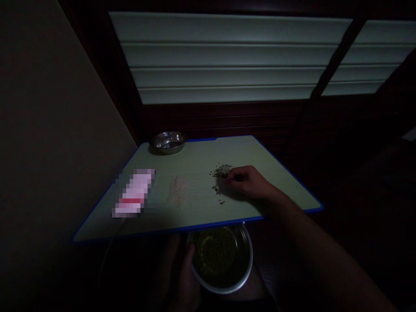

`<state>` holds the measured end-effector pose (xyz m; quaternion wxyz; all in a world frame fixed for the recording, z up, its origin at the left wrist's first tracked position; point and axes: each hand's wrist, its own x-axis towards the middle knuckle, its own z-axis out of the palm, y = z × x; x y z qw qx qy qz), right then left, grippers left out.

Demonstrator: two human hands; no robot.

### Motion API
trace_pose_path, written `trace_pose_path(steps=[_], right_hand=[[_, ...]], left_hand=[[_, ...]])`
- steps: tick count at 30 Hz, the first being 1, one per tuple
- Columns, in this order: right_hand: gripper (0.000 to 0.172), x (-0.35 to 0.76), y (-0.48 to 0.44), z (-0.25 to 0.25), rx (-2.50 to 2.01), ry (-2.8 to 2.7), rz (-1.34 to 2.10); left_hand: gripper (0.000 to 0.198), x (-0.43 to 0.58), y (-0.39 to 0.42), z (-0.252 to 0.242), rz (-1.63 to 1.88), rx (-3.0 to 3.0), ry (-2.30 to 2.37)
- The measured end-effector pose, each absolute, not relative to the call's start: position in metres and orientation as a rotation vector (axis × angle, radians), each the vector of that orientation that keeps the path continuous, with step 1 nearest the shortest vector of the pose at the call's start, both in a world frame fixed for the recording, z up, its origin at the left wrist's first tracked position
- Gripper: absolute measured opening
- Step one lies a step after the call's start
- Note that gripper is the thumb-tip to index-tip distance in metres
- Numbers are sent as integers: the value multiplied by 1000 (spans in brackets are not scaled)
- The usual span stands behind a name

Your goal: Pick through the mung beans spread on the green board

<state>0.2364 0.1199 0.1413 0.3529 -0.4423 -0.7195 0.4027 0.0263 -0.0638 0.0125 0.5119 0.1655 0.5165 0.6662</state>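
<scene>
My right hand (245,182) is over the light board, its fingers pinched together beside a loose scatter of small dark grains (222,170). A faint thin shape shows at its fingertips, too dim to make out. A few more grains (221,202) lie apart, nearer the board's front edge. Below that edge, my left hand (188,277) grips the left side of a round metal bowl (249,255), thumb at the rim. Small greenish grains (217,253) fill much of the bowl. The fingers under the bowl are hidden in shadow.
The board (201,158) has a blue edge. On it are a shallow metal bowl (168,143) at the back left, a pale grainy patch (178,190) and a blurred-out bright phone-like slab (134,193) with a cable. A shuttered panel (227,56) stands behind. The light is dim.
</scene>
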Motion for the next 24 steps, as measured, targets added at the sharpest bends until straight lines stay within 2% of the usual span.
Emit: trace_pose_path(steps=[10, 18, 24], right_hand=[[7, 240, 121, 142, -1182, -1849, 1013], [9, 240, 122, 140, -1154, -1837, 1064], [8, 239, 124, 140, -1168, -1855, 1013]], left_hand=[[70, 27, -60, 0, 1576, 305, 1244], [58, 28, -60, 9, 1567, 362, 1257], [59, 26, -62, 4, 1614, 364, 1222]])
